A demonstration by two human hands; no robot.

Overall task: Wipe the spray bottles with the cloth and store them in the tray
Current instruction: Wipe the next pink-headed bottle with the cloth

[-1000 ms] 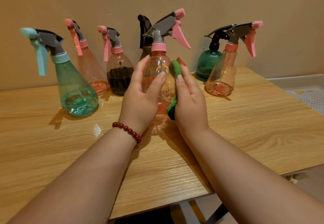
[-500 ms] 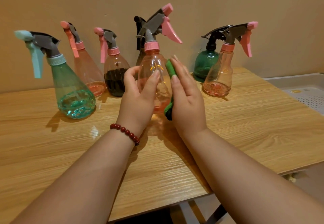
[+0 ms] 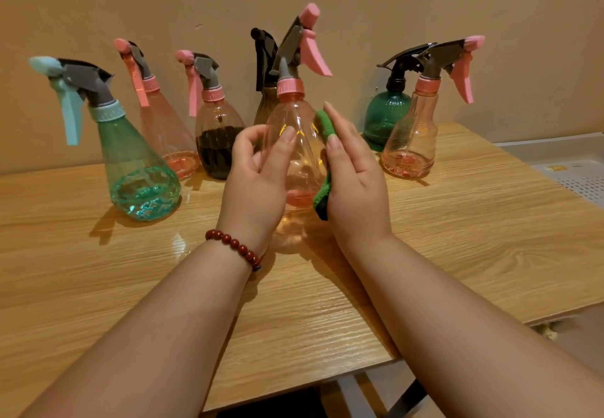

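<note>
Seven spray bottles (image 3: 294,116) (one in left hand (image 3: 258,182)); one cloth (image 3: 325,126), right hand (image 3: 356,185).

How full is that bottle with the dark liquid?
Roughly half full: dark liquid fills the lower body of the pink-capped bottle; its upper part is clear.

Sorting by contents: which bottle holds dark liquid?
The pink-capped bottle third from left; its lower half is black, and no other bottle shows a dark fill.
</note>
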